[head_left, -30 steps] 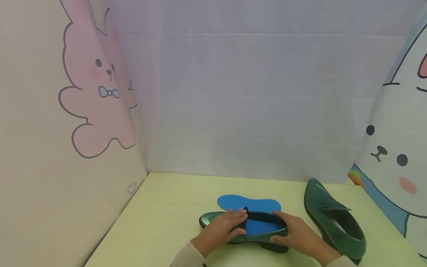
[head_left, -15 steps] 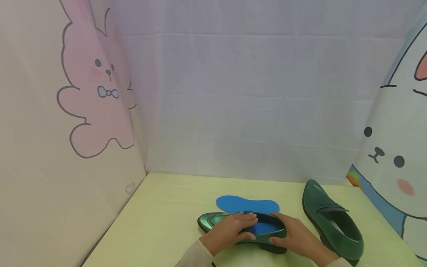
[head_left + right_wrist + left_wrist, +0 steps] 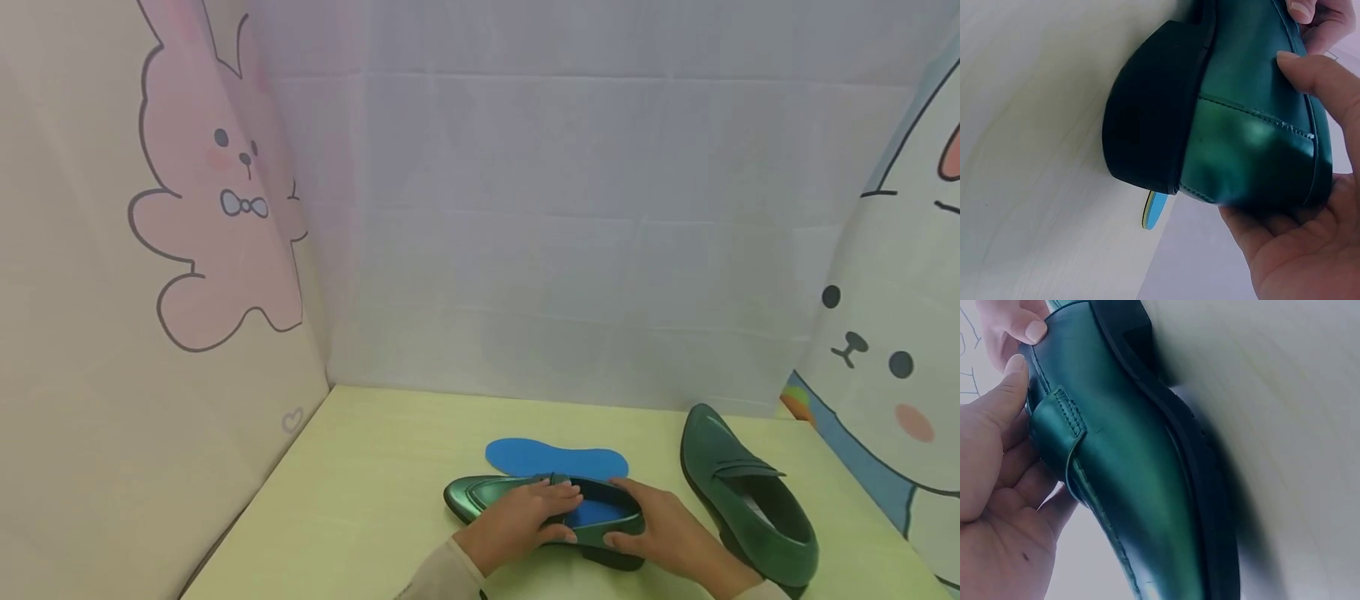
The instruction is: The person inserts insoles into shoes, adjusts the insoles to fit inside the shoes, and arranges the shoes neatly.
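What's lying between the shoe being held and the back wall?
A loose blue insole lies flat on the table, just behind the held shoe; the head view shows it.

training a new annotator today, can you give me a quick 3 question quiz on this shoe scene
1. True or false: the left hand grips the held shoe across its strap.
2. Where does the loose blue insole lie? A) on the table behind the held shoe B) inside the second shoe C) under the right hand
3. Which end of the held shoe does the right hand grip?

Key: 1 true; 2 A; 3 the heel end.
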Demonstrator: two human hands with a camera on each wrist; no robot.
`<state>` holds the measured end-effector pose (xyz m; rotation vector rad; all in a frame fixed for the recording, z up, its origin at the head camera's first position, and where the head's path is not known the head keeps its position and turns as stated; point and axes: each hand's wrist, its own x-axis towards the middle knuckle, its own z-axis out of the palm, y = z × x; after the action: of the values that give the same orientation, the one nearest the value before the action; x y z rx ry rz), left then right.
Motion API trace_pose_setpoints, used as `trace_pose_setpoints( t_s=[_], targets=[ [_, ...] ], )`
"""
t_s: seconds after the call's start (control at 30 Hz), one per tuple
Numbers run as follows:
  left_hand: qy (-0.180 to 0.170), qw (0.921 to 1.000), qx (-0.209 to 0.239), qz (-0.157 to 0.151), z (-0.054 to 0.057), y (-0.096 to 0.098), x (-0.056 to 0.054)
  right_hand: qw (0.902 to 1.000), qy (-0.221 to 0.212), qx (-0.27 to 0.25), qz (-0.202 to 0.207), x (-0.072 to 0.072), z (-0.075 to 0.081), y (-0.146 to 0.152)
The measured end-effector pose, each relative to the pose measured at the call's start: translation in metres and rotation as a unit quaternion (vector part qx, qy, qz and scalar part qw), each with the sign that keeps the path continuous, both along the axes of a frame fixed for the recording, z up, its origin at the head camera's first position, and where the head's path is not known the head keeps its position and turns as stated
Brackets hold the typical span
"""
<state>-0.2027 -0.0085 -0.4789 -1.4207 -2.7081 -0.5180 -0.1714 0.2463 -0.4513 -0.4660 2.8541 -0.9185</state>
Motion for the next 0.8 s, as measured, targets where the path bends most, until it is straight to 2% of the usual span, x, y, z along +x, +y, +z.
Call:
trace_pose_setpoints(
  t_s=[0.17, 0.3, 0.4, 0.5, 0.6, 0.67, 0.8],
  targets=[
    [-0.007, 0.9999, 0.014, -0.002, -0.001, -0.003, 0.002, 1.0, 0.005, 0.0, 0.001, 0.001, -0.001, 0.0],
    [-0.037, 0.9991, 0.023, -0.003, -0.002, -0.015, -0.005, 0.9999, 0.012, 0.001, 0.006, 0.0, -0.002, 0.0],
    [-0.065, 0.9976, 0.0, 0.024, -0.001, -0.028, -0.011, 1.0, 0.002, 0.006, 0.007, 0.0, 0.0, 0.0],
    [-0.103, 0.9928, -0.024, 0.056, -0.001, -0.037, -0.018, 0.9999, -0.014, 0.008, 0.006, -0.001, 0.002, 0.0],
    [-0.144, 0.9868, -0.021, 0.071, -0.002, -0.041, -0.022, 0.9996, -0.026, 0.008, 0.01, -0.001, 0.003, 0.0],
    [-0.153, 0.9857, -0.012, 0.071, -0.002, -0.041, -0.022, 0.9996, -0.026, 0.008, 0.012, 0.0, 0.004, 0.0],
    [-0.138, 0.9874, 0.003, 0.077, -0.003, -0.04, -0.023, 0.9997, -0.021, 0.01, 0.006, 0.002, 0.005, -0.001]
  ],
)
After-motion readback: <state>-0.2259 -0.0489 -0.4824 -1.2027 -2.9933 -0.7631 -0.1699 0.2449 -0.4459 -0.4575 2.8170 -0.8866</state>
